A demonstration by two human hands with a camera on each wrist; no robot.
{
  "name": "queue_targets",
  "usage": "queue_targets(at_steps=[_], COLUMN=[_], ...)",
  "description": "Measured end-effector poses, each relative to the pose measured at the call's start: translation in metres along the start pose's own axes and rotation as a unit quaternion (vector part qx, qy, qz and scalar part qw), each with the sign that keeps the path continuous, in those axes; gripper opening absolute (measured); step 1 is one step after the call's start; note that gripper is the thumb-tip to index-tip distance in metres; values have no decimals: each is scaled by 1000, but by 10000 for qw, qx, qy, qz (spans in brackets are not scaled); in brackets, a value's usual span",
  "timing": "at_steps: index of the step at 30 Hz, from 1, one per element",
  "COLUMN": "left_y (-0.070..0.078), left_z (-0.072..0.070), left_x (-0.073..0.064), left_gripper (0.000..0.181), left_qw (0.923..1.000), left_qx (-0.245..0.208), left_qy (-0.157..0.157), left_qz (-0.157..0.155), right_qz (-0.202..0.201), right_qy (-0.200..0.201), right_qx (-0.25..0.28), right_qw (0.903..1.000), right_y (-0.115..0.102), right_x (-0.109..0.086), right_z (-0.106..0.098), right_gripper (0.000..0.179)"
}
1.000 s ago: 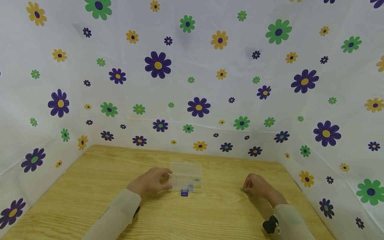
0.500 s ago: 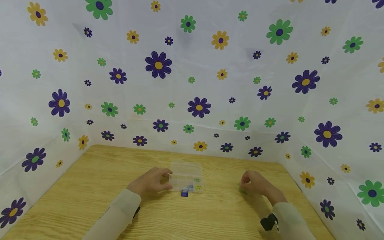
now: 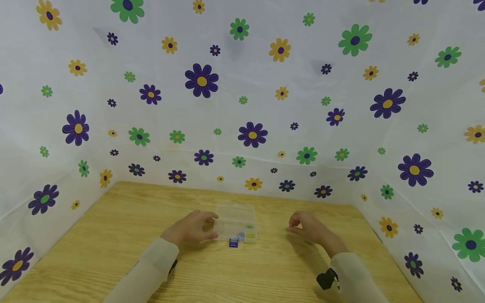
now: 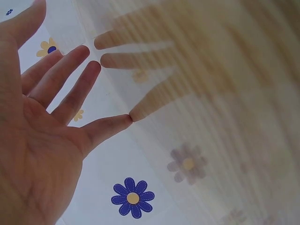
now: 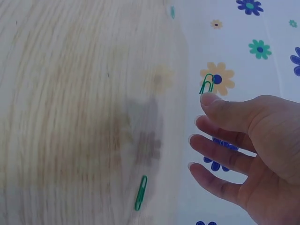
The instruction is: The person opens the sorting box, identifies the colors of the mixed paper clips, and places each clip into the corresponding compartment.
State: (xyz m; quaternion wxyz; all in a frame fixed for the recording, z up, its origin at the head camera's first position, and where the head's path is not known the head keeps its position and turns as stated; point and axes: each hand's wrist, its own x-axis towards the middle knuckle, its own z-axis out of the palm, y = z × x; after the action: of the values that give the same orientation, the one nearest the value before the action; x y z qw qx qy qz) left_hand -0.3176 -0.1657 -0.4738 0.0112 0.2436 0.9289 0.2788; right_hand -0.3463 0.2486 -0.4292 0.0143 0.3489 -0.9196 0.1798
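Observation:
My right hand (image 3: 312,229) pinches a green paper clip (image 5: 207,84) between thumb and forefinger, above the table right of the clear box. Its other fingers are bent and hold nothing. Another green paper clip (image 5: 140,193) lies on the wood below that hand. My left hand (image 3: 193,227) is spread at the left end of the clear plastic compartment box (image 3: 227,231), thumb and forefinger at its edge; whether they touch it I cannot tell. In the left wrist view the little fingertip (image 4: 130,118) meets the tabletop and the box does not show.
The box's clear lid (image 3: 235,212) stands raised at its back. Small yellow (image 3: 250,236), green and blue-white items sit in its right compartments. A small dark blue piece (image 3: 233,243) is at its front edge. Flowered white cloth (image 3: 250,92) encloses the wooden table (image 3: 227,273).
My right hand has lifted one green paper clip and carried it left toward the box. The other clip has come into sight on the table. My left hand stays in place.

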Motion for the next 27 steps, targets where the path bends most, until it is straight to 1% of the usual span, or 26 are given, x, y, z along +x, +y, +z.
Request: queue_targets(at_steps=[4, 8, 14, 22, 27], left_y=[-1, -1, 0, 1, -2], left_z=[-1, -2, -2, -2, 0], left_x=[2, 4, 3, 3, 3], left_gripper=[60, 60, 59, 60, 60], left_qw=[10000, 10000, 10000, 10000, 10000], left_qx=[36, 37, 28, 26, 49], left_qy=[8, 13, 10, 15, 9], left_qz=[51, 53, 26, -22, 23], right_qz=[-206, -302, -87, -36, -18], right_qy=[-3, 4, -73, -195, -221], right_qx=[28, 65, 38, -284, -253], right_qw=[9998, 9995, 9999, 9994, 9994], right_y=[-6, -10, -17, -24, -29], right_x=[4, 7, 16, 29, 35], right_z=[4, 5, 5, 11, 15], right_gripper=[8, 9, 9, 10, 9])
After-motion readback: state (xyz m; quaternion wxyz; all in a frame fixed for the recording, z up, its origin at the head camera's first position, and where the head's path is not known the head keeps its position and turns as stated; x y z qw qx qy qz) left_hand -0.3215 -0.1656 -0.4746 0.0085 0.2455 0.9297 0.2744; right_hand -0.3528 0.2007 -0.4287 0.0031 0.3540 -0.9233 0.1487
